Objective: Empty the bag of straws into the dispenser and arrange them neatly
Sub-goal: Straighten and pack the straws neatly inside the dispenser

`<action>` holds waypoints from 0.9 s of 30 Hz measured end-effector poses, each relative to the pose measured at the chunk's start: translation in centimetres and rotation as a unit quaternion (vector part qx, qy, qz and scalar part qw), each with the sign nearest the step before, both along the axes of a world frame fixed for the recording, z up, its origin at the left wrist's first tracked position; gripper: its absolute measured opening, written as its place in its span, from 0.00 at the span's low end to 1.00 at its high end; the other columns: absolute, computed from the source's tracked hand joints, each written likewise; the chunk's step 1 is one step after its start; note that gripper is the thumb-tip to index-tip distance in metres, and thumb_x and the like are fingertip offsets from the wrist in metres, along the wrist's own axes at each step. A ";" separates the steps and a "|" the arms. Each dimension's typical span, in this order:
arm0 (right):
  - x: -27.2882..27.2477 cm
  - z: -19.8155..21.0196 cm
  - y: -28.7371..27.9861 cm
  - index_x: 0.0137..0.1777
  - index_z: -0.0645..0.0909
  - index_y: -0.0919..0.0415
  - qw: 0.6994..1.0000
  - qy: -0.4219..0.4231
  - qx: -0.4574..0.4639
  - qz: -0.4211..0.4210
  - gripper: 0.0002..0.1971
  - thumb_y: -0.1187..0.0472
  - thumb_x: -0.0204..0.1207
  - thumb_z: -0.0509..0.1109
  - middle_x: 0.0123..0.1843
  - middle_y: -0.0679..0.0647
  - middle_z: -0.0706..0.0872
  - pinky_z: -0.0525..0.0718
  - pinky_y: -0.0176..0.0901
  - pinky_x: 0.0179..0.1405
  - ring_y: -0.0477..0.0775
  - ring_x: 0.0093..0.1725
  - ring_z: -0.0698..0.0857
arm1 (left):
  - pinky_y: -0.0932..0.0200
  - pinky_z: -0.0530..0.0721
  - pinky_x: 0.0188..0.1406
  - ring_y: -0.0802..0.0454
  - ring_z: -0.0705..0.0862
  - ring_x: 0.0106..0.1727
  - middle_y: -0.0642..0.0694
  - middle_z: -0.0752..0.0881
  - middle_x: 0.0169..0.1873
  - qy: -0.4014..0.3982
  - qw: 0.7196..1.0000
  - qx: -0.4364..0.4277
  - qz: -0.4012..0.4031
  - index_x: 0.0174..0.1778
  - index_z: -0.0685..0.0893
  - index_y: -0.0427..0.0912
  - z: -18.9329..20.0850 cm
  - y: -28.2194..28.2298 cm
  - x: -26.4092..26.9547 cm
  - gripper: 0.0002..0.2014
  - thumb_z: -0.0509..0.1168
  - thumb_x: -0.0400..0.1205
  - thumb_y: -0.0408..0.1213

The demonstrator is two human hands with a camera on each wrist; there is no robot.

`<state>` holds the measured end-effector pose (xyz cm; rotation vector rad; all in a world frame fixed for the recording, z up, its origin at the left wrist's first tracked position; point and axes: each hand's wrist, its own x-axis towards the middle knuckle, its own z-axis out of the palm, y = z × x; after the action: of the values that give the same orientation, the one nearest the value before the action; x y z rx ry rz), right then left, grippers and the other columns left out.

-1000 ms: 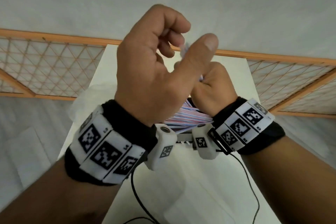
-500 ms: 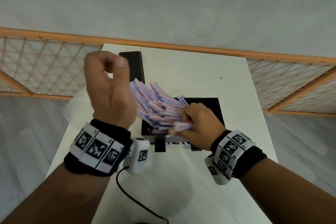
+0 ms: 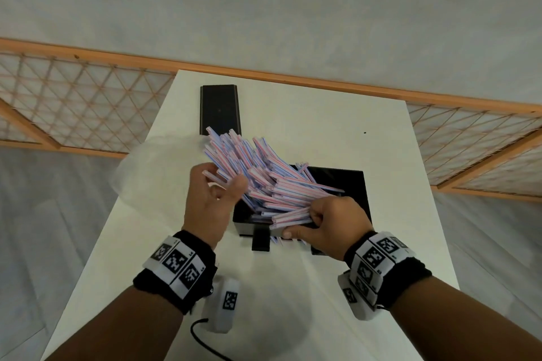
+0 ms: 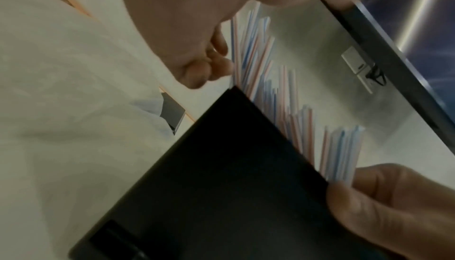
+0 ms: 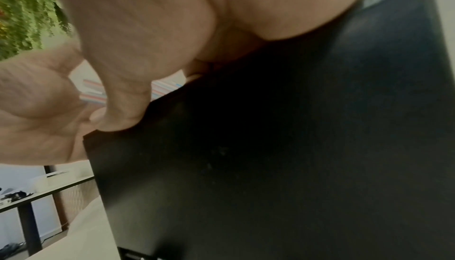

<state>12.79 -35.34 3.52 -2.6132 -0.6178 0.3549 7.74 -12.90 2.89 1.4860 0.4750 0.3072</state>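
Observation:
A messy heap of red- and blue-striped straws (image 3: 264,179) leans out of the open black dispenser (image 3: 346,184), fanning up and to the left. My left hand (image 3: 217,190) is at the heap's left side, fingers loosely curled and touching the straws' raised ends. My right hand (image 3: 316,220) grips a bundle of straws by their near ends at the dispenser's front edge. The left wrist view shows the straws (image 4: 283,99) sticking up past the dispenser's wall (image 4: 221,176). In the right wrist view the dispenser's dark side (image 5: 295,147) fills most of the picture.
The dispenser's black lid (image 3: 220,108) lies flat at the back left of the white table (image 3: 293,287). A crumpled clear plastic bag (image 3: 146,173) lies at the table's left edge. A wooden lattice rail (image 3: 73,97) runs behind the table.
Both hands have come down from close in front of the camera to the dispenser. The left hand has moved in against the heap's raised ends, and the right hand grips the near ends.

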 end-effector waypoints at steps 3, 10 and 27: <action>-0.8 -0.6 0.0 0.23 0.57 0.52 0.999 -0.013 0.033 -0.020 0.37 0.18 0.52 0.66 0.19 0.46 0.62 0.63 0.40 0.23 0.46 0.21 0.63 | 0.47 0.86 0.41 0.49 0.84 0.38 0.47 0.88 0.42 0.033 0.997 0.076 0.003 0.50 0.80 0.44 -0.5 -0.2 -0.2 0.26 0.79 0.66 0.56; -2.2 -1.0 0.4 0.24 0.57 0.52 0.998 -0.011 0.052 -0.035 0.37 0.19 0.53 0.67 0.19 0.46 0.62 0.63 0.40 0.22 0.46 0.22 0.62 | 0.74 0.73 0.34 0.63 0.79 0.32 0.51 0.80 0.28 0.036 0.967 0.252 0.031 0.35 0.74 0.50 0.4 0.0 -0.1 0.14 0.66 0.85 0.48; -1.4 0.5 2.1 0.28 0.67 0.55 0.998 -0.005 0.059 -0.013 0.29 0.28 0.67 0.64 0.22 0.47 0.71 0.77 0.48 0.27 0.48 0.24 0.71 | 0.80 0.69 0.27 0.54 0.75 0.28 0.59 0.71 0.20 -0.176 0.891 0.419 0.002 0.33 0.79 0.38 6.7 0.3 0.4 0.13 0.66 0.81 0.40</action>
<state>11.42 -33.26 4.00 -2.5093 -0.5897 0.2879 8.13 -12.59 9.57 2.2013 0.0264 0.8441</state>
